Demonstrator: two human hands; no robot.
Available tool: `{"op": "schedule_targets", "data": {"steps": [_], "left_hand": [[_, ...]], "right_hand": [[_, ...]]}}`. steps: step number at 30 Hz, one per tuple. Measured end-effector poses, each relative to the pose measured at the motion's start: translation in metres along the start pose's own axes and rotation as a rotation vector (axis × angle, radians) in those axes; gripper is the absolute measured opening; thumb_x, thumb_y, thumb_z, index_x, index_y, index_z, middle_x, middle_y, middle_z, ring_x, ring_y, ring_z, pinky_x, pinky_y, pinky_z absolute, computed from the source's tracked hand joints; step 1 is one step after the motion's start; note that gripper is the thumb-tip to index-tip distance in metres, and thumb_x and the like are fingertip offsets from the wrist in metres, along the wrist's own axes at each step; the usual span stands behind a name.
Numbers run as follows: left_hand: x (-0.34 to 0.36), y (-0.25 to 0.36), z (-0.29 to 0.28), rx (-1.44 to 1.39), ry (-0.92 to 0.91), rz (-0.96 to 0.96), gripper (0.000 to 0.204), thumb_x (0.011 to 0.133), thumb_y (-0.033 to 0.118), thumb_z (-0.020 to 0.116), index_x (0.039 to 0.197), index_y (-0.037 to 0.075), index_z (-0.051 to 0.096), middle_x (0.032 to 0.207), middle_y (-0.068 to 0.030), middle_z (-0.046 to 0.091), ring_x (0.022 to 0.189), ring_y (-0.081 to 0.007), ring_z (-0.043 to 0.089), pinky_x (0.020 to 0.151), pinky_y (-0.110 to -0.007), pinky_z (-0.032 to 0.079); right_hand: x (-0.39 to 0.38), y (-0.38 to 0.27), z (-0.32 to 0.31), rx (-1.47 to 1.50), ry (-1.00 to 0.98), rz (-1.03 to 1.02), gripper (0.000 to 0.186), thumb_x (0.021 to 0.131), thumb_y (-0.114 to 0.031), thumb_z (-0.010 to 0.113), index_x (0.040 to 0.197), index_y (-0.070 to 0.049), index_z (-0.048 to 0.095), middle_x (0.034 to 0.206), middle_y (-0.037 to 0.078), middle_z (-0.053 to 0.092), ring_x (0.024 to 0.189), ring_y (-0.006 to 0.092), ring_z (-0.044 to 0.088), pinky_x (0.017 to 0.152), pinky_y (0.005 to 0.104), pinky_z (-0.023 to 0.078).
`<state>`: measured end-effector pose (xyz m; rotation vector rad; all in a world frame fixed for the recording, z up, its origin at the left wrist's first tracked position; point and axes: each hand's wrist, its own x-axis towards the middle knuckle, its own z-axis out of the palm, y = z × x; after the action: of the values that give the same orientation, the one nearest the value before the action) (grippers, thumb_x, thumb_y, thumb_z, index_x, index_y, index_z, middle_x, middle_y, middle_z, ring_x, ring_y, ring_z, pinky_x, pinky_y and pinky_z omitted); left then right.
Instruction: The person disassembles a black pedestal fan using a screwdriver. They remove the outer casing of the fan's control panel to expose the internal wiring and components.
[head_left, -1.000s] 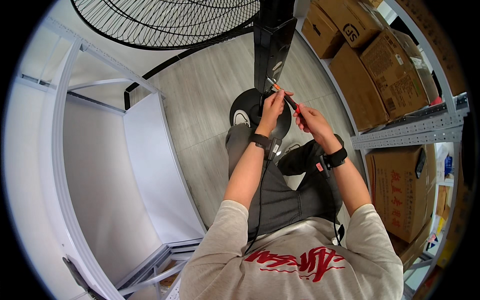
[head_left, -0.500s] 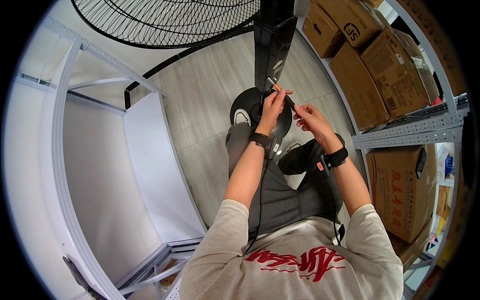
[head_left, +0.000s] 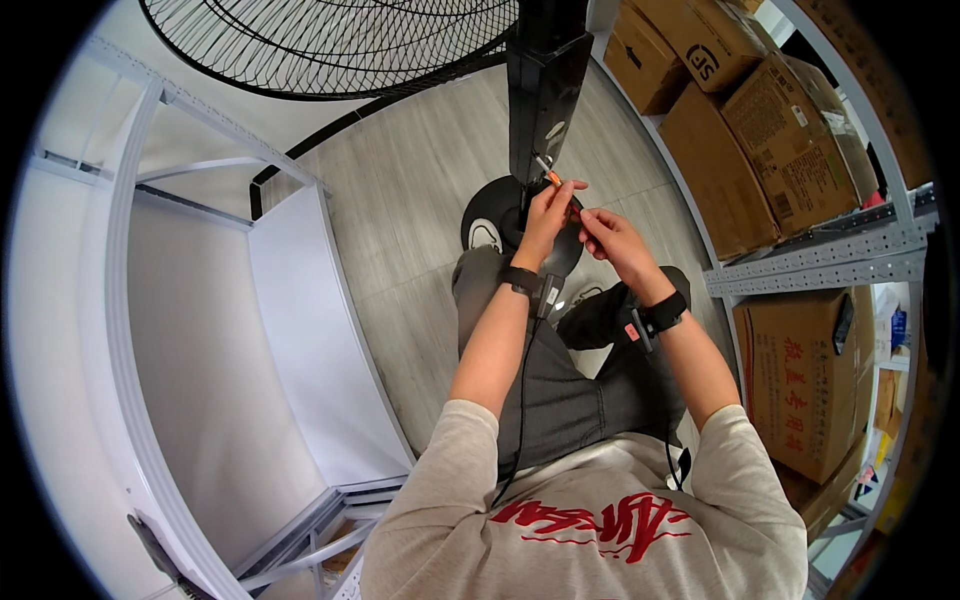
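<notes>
My left hand [head_left: 549, 208] is closed round a screwdriver-like tool [head_left: 551, 174] with an orange band, a dark handle and some red. Its metal end reaches the lower part of a black upright column [head_left: 540, 110], near a small fitting. My right hand [head_left: 610, 236] is pinched at the handle's lower end, just right of my left hand; its fingertips partly hide the handle. The column stands over a round black base [head_left: 487, 192], with my white-soled shoe [head_left: 483, 234] at its left part. Both wrists wear black straps with small devices and cables.
A wire fan cage [head_left: 330, 50] is at upper left, near the column. A white metal rack [head_left: 150, 140] with a pale panel [head_left: 290, 330] stands left. Shelving [head_left: 810, 265] with cardboard boxes [head_left: 710, 170] lines the right. Grey plank floor [head_left: 400, 200] lies between them.
My right hand has shifted slightly left along the handle toward my left hand, covering more of its red part. My left hand and the tool's tip stay about where they were.
</notes>
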<state>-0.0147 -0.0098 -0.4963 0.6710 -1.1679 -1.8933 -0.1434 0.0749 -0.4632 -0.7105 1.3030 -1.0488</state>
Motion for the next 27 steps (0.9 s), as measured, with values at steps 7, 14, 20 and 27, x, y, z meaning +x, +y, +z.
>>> {"op": "schedule_targets", "data": {"steps": [7, 14, 20, 27], "left_hand": [[0.009, -0.007, -0.017, -0.254, 0.071, -0.018, 0.062, 0.100, 0.055, 0.034, 0.110, 0.001, 0.061, 0.061, 0.0078, 0.029, 0.048, -0.0013, 0.024, 0.043, -0.019, 0.018], [0.011, -0.008, -0.017, -0.361, 0.158, 0.012, 0.054, 0.102, 0.050, 0.036, 0.108, 0.001, 0.058, 0.062, 0.0071, 0.030, 0.048, -0.0011, 0.026, 0.042, -0.019, 0.020], [0.010, -0.010, -0.021, -0.280, 0.189, 0.026, 0.035, 0.102, 0.033, 0.046, 0.101, 0.000, 0.059, 0.060, 0.0065, 0.031, 0.047, -0.0023, 0.027, 0.043, -0.020, 0.022], [0.016, -0.023, -0.039, -0.402, 0.376, 0.102, 0.023, 0.097, 0.019, 0.048, 0.095, -0.001, 0.059, 0.067, 0.0018, 0.043, 0.051, -0.0057, 0.037, 0.042, -0.021, 0.027]], "right_hand": [[-0.014, 0.004, -0.006, -0.073, 0.092, -0.072, 0.023, 0.099, -0.028, 0.053, 0.107, -0.008, 0.059, 0.078, -0.004, 0.057, 0.064, 0.0036, 0.050, 0.055, 0.0193, 0.038], [-0.024, 0.008, -0.018, -0.150, 0.073, -0.065, 0.022, 0.099, -0.028, 0.052, 0.105, -0.007, 0.058, 0.075, -0.005, 0.054, 0.063, 0.0033, 0.049, 0.054, 0.0189, 0.037], [-0.025, 0.015, -0.023, -0.250, 0.117, -0.065, 0.023, 0.099, -0.028, 0.053, 0.103, -0.006, 0.059, 0.074, -0.004, 0.055, 0.062, 0.0040, 0.049, 0.053, 0.0195, 0.038], [-0.007, -0.008, -0.043, -0.186, 0.237, -0.193, 0.027, 0.098, -0.030, 0.054, 0.103, -0.005, 0.061, 0.074, -0.001, 0.057, 0.061, 0.0062, 0.053, 0.052, 0.0219, 0.040]]}}
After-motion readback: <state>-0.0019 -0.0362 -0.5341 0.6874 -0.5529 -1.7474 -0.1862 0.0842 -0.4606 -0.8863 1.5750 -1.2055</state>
